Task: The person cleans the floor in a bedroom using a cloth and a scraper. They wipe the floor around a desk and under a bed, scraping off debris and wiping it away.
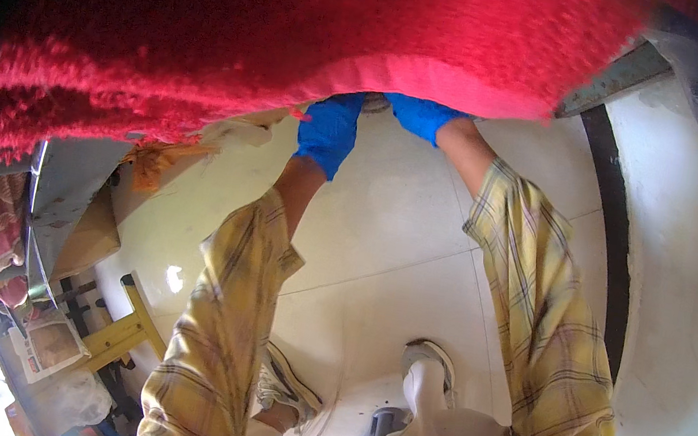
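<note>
A large sheet of red plush fabric [271,13] fills the top of the head view, its lower edge bowed up in the middle. My left hand [329,131], in a blue glove, reaches up to that edge left of centre. Also gloved in blue, my right hand [422,116] meets the edge a little to the right. The fabric covers the fingers of both hands, so their grip on it is hidden. Something small and greyish [376,103] shows between the two gloves, too little of it to name.
Tiled floor [382,222] lies below, with my shoes on it. A pale wall [670,263] with a dark skirting strip [611,208] bounds the right. On the left are a grey metal panel [68,192], a cardboard box [91,232], a yellow frame [118,336] and a clear plastic bag [73,397].
</note>
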Demonstrator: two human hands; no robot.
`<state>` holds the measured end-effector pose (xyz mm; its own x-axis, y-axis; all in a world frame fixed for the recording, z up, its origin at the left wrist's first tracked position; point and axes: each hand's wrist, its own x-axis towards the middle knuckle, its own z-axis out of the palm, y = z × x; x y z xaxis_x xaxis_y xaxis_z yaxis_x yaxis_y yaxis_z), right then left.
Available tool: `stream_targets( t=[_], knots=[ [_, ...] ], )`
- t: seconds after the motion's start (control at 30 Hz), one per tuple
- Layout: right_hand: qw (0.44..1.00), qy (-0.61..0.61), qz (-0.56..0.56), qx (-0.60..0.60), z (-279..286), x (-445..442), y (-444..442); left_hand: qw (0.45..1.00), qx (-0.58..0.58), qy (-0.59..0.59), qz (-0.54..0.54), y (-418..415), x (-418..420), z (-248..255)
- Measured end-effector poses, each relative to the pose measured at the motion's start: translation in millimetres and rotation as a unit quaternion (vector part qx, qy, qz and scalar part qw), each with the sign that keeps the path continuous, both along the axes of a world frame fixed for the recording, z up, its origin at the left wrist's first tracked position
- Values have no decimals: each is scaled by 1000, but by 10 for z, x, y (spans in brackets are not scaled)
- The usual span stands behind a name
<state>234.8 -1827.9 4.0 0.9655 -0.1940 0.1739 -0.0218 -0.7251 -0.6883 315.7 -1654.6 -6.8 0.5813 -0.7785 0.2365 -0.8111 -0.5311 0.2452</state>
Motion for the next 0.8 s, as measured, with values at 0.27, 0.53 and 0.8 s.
stream_targets(
  t=[0.27,0.53,0.8],
  knots=[
    [994,97,-22,-43,-839,-183,267,990,93,104,8,227,-363,-706],
    [974,183,136,8,-714,-2635,1239,951,261,96,-134,1234,-2776,-416],
    [990,140,1,2,-178,-2066,-35,978,63,169,-109,-33,-1911,-17]
  ],
)
